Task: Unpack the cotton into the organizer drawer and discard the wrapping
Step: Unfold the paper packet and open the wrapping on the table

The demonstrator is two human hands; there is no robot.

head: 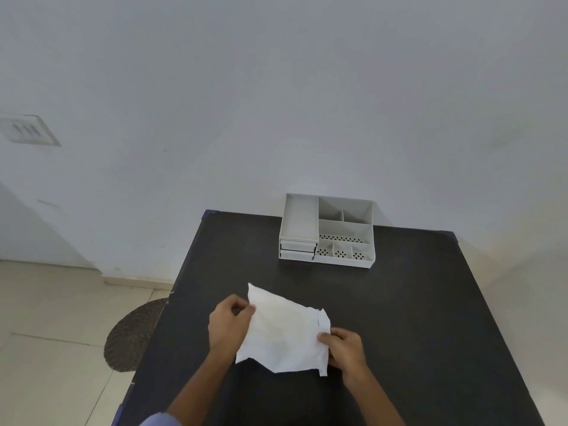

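Note:
A white paper wrapping [284, 333] is held just above the near middle of the black table [399, 318]. My left hand [229, 322] pinches its upper left edge. My right hand [345, 348] pinches its right edge near a small tear. No cotton shows; the wrapping hides whatever it holds. A white organizer [327, 230] stands at the table's far edge, with two shut drawers [297, 252] stacked under a tray on its left and several open compartments on its right.
The table's left edge drops to a tiled floor, where a round dark woven mat [135, 333] lies partly under the table. A white wall rises directly behind the organizer.

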